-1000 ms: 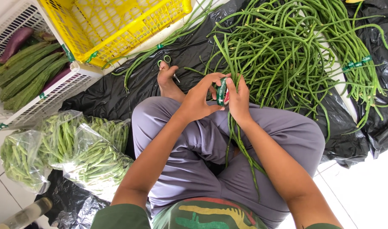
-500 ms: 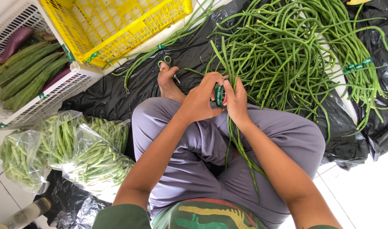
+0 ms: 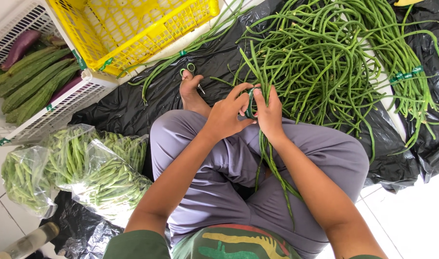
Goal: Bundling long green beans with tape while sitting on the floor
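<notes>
Black plastic sheet (image 3: 133,108), both hands (image 3: 248,112) around a long-bean bundle (image 3: 272,163) mid-lap.

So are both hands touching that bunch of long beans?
Touching. The head view shows the left hand and the right hand both closed around the bunch of long beans, fingers wrapped over its stems with no gap.

The hands (image 3: 248,112) cover the middle of the bean bundle (image 3: 270,163) and most of the green tape (image 3: 249,103) between the fingers. Below the grip, bean tips go behind the right forearm. Above the grip, a foot (image 3: 190,91) hides part of the scissors (image 3: 190,69). Picture edges cut the crates and the bean pile (image 3: 325,62).
</notes>
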